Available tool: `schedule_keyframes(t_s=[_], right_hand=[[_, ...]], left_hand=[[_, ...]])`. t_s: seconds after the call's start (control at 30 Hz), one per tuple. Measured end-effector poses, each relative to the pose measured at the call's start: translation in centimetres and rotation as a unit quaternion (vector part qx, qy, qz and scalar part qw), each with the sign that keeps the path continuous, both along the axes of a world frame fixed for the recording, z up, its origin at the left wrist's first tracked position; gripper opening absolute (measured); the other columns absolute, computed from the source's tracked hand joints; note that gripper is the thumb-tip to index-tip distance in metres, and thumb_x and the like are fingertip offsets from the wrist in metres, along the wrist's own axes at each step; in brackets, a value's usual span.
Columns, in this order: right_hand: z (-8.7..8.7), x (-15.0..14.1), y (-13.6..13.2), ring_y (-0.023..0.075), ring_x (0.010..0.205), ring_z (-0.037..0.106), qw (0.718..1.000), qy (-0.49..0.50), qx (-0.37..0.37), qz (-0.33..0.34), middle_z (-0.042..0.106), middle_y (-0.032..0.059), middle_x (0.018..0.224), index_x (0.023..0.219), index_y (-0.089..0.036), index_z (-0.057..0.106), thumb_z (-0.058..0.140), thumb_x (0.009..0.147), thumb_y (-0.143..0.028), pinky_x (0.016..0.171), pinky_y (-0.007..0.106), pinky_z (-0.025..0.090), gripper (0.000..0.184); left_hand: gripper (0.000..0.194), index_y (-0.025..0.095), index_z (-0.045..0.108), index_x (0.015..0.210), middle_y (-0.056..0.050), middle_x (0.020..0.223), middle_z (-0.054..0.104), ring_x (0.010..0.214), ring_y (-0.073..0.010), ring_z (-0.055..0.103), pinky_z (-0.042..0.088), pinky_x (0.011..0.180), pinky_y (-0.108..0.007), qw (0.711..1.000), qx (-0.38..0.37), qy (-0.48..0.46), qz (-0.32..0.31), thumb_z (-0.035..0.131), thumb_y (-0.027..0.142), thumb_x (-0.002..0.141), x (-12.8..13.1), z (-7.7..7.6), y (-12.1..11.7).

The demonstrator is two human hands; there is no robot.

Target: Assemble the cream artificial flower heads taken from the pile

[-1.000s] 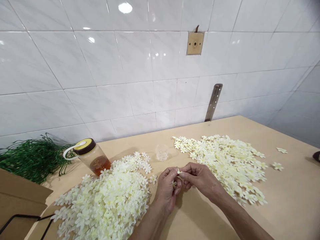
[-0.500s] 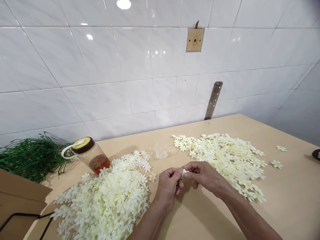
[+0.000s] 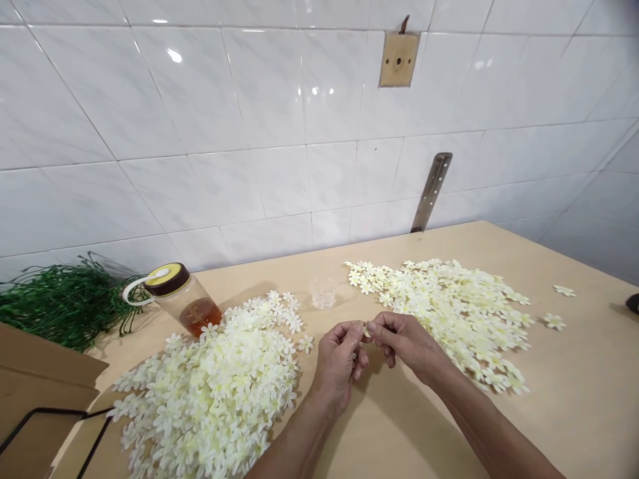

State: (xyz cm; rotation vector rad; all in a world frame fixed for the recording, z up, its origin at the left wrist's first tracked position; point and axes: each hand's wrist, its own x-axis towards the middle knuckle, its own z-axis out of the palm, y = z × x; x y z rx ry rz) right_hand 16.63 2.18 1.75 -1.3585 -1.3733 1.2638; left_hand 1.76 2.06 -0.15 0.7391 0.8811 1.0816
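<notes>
Between the fingertips of both hands is a small pale artificial flower (image 3: 366, 330), mostly covered by the fingers. My left hand (image 3: 340, 359) pinches it from the left, its other fingers curled; a bit of something pale shows in that curl. My right hand (image 3: 405, 342) grips the flower's right side with thumb and forefinger. A fluffy heap of white artificial flowers (image 3: 214, 392) lies left of my left hand. Flatter cream flower pieces (image 3: 449, 313) spread out beyond and right of my right hand. A small clear cup (image 3: 323, 295) stands behind the hands.
A bottle of amber liquid (image 3: 192, 303) with a yellow-topped lid stands behind the left heap. Green artificial stems (image 3: 64, 303) and a cardboard box (image 3: 44, 392) with black wire beside it are at far left. A tiled wall (image 3: 269, 179) borders the table's back.
My hands have kept the pinch at nearly the same spot, while the flower has turned and is now more hidden between the fingertips. The view has tilted slightly downward.
</notes>
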Motion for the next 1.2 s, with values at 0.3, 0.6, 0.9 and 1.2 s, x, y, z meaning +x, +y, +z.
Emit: schedule_keyframes(t_s=[0.3,0.6,0.9,1.2], right_hand=[[-0.7,-1.0,-0.5,0.0167,0.062,0.061,0.983,-0.125,0.13,0.009,0.065,0.0024,0.077,0.111,-0.024,0.064,0.061,0.085,-0.042,0.054,0.027,0.051,0.032],[-0.6,-0.7,-0.4,0.0167,0.067,0.06,0.916,-0.273,0.293,-0.007,0.067,0.0059,0.083,0.102,-0.023,0.069,0.049,0.095,-0.035,0.064,0.028,0.048,0.024],[-1.0,-1.2,-0.6,0.0157,0.062,0.059,0.909,-0.332,0.25,0.019,0.064,0.0024,0.068,0.077,-0.021,0.063,0.035,0.1,-0.033,0.06,0.027,0.044,0.038],[-1.5,-1.7,-0.5,0.0208,0.081,0.069,0.939,-0.289,0.188,-0.004,0.075,0.0055,0.091,0.113,-0.022,0.066,0.038,0.097,-0.042,0.073,0.03,0.05,0.038]], left_hand=[[0.044,0.015,0.054,0.068,0.004,0.043,0.05,0.035,-0.0036,0.033,0.02,0.036,-0.017,0.999,-0.01,-0.002,0.05,0.074,0.055,0.07,-0.4,-0.8,0.6],[0.047,0.014,0.058,0.067,0.002,0.048,0.052,0.038,-0.0047,0.036,0.018,0.036,-0.018,1.0,-0.015,0.015,0.015,0.071,0.059,0.07,-0.4,-0.6,0.3],[0.039,0.014,0.057,0.065,0.004,0.043,0.048,0.034,-0.0025,0.029,0.016,0.036,-0.018,1.0,-0.024,-0.002,-0.006,0.074,0.048,0.07,-0.6,-0.4,0.5],[0.03,0.014,0.059,0.066,0.005,0.041,0.045,0.034,-0.0028,0.025,0.014,0.036,-0.019,1.0,-0.018,-0.012,-0.015,0.07,0.041,0.074,0.3,-0.8,0.0]])
